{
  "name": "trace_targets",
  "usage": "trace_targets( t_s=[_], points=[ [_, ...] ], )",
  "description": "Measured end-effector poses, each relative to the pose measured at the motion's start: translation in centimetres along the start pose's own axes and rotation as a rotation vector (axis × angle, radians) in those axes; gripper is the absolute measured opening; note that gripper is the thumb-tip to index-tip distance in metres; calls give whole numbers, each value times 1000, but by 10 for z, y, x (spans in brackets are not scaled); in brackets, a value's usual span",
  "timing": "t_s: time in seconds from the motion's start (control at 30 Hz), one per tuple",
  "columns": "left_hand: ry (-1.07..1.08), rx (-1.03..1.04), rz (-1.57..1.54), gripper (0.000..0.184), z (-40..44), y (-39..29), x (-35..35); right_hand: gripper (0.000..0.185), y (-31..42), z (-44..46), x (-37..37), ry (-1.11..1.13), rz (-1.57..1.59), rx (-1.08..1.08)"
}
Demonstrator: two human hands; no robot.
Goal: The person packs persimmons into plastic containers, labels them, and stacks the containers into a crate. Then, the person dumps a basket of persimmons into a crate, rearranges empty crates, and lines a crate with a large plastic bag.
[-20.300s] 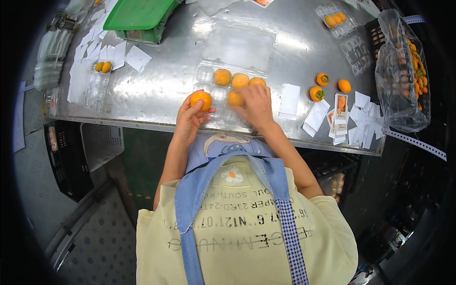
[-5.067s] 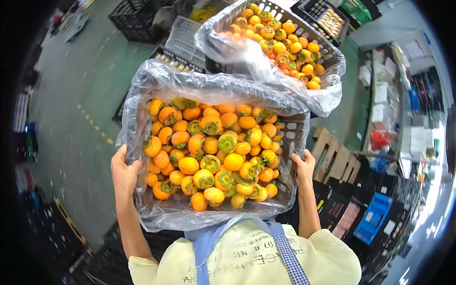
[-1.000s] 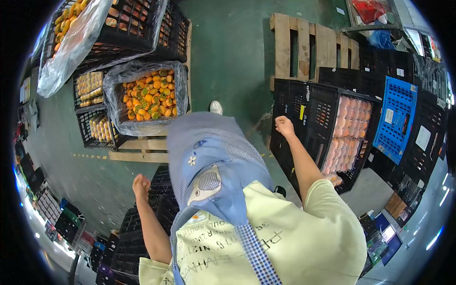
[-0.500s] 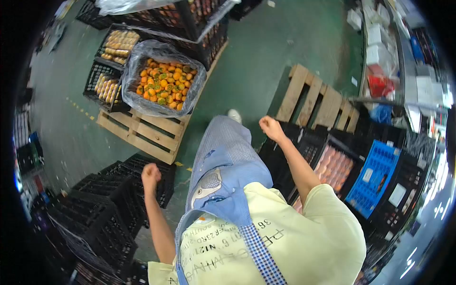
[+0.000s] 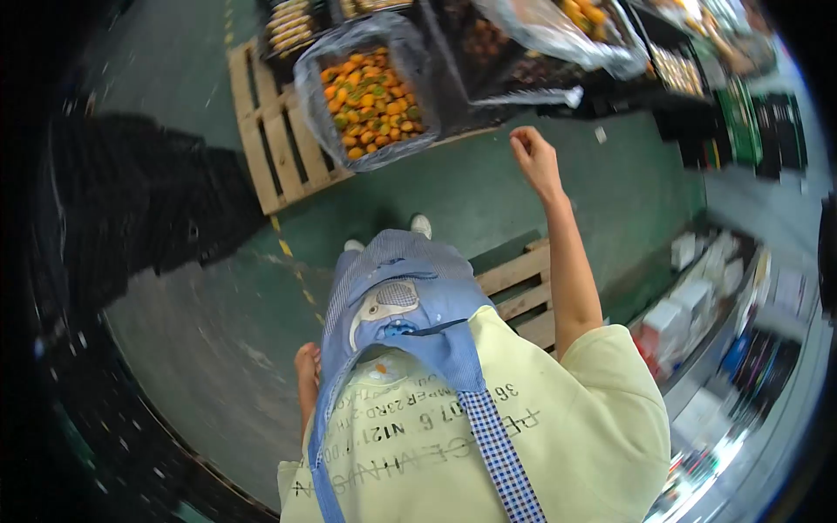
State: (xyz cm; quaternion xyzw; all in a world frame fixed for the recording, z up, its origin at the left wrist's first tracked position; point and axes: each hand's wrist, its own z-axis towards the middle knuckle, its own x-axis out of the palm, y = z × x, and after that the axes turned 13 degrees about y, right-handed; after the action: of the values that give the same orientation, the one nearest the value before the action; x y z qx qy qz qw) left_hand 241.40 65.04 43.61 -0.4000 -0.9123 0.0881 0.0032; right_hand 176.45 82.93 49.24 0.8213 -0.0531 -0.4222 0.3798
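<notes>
My right hand point(image 5: 535, 164) is stretched forward over the green floor, its fingers loosely bent, thumb apart, nothing in it. It is nearest to the edge of a loaded pallet, without touching it. My left hand point(image 5: 307, 362) hangs low beside my blue apron point(image 5: 410, 305); its fingers are loosely bent and partly hidden, and I see nothing held. Ahead, orange persimmons point(image 5: 370, 105) fill a crate lined with a clear plastic bag point(image 5: 316, 87). That crate stands on a wooden pallet point(image 5: 270, 166).
Black crates point(image 5: 166, 192) are stacked at left. Plastic film point(image 5: 558, 39) drapes a tall crate stack ahead. Another wooden pallet point(image 5: 523, 292) lies close on my right. White boxes point(image 5: 689, 301) line a shelf at far right. Yellow dashes point(image 5: 285, 248) mark the floor.
My view has turned to the right, and the persimmon crate is nearer. My right hand has swung forward; my left hand has dropped back beside the apron.
</notes>
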Motion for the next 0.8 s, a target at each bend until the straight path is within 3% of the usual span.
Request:
trace_targets(
  t_s=[0.1,0.3,0.33,0.43,0.5,0.53,0.8],
  points=[
    [-11,116,-320,20,51,139,-13,15,25,-28,78,206,-125,-50],
    [-157,221,-40,12,76,277,30,18,-2,-93,177,698,-373,-61],
    [-177,233,11,12,70,281,38,18,-6,-102,185,756,-383,-45],
    [-15,241,-501,10,42,247,41,20,-16,-127,204,905,-436,19],
    [-122,46,-549,12,5,192,49,21,-30,-140,209,970,-508,69],
    [-171,-51,-567,13,-1,176,50,22,-33,-146,210,966,-473,89],
    [-123,-60,-871,14,21,170,51,28,-64,-163,210,894,-406,206]
  ],
)
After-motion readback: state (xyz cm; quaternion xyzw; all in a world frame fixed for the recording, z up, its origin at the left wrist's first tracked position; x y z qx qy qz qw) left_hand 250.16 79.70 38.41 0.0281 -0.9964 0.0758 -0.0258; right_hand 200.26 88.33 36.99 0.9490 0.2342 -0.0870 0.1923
